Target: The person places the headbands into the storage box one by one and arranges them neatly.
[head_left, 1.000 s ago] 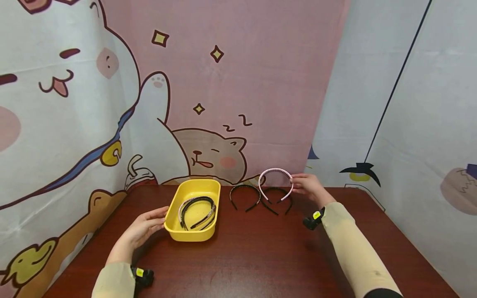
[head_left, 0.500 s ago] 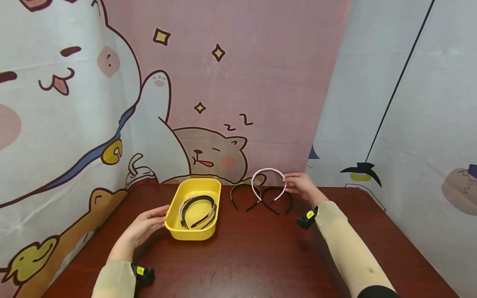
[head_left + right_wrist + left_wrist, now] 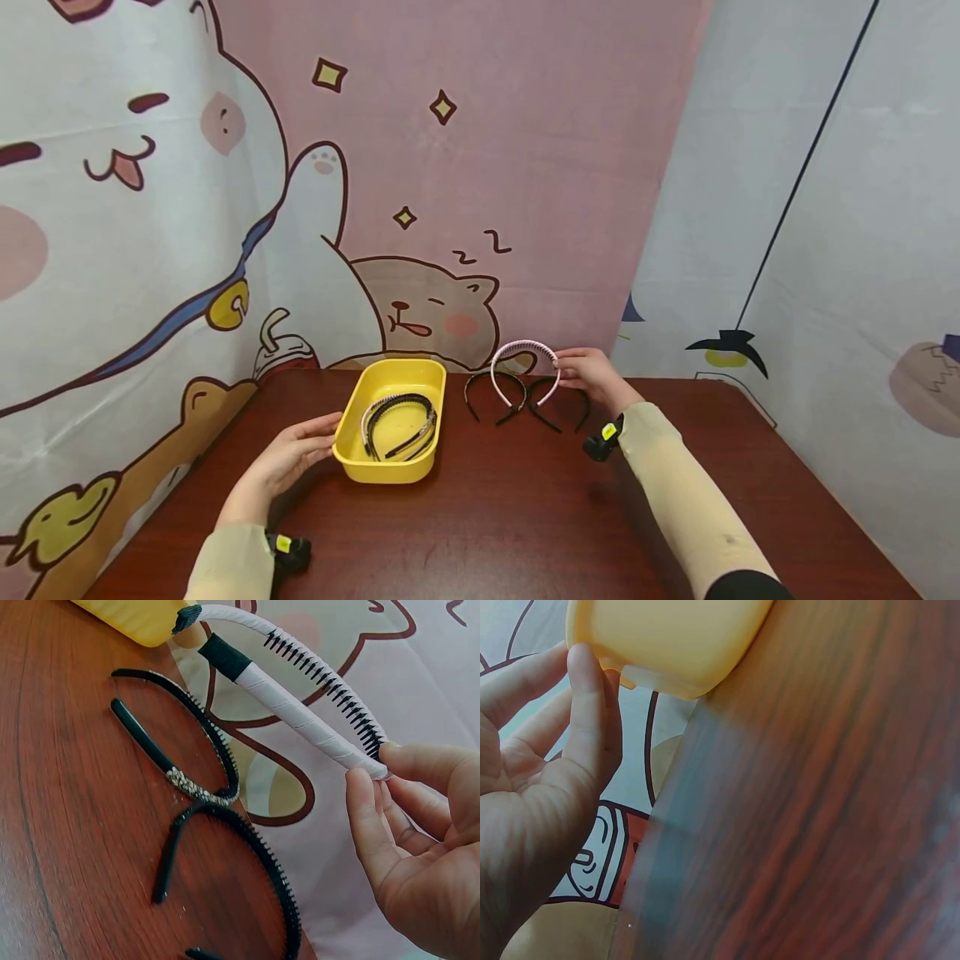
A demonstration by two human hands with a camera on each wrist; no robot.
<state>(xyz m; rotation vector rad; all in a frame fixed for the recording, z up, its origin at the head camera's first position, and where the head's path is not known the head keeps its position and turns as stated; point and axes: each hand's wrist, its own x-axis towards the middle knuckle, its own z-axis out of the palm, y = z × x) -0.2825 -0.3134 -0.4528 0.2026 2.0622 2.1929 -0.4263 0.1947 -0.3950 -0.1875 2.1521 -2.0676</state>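
My right hand (image 3: pixel 592 372) pinches a pale pink headband (image 3: pixel 525 344) at one side, between thumb and fingers. In the right wrist view the headband (image 3: pixel 300 720) shows black comb teeth inside and dark tips, raised over the table. Below it lie a black headband with a glittery band (image 3: pixel 191 787) and a plain black toothed headband (image 3: pixel 274 859). My left hand (image 3: pixel 292 458) rests its extended fingertips against the left side of a yellow tray (image 3: pixel 386 473). Several headbands (image 3: pixel 401 400), black and pink, lie inside the tray.
The dark red-brown wooden table (image 3: pixel 487 533) carries everything. Behind it hangs a pink and white cartoon cloth (image 3: pixel 570 167), close to the table's back edge. A small black camera is strapped to each wrist.
The right hand has moved left with the pink headband, which now overlaps the gap between the two black headbands on the table. The left hand and tray stay in place.
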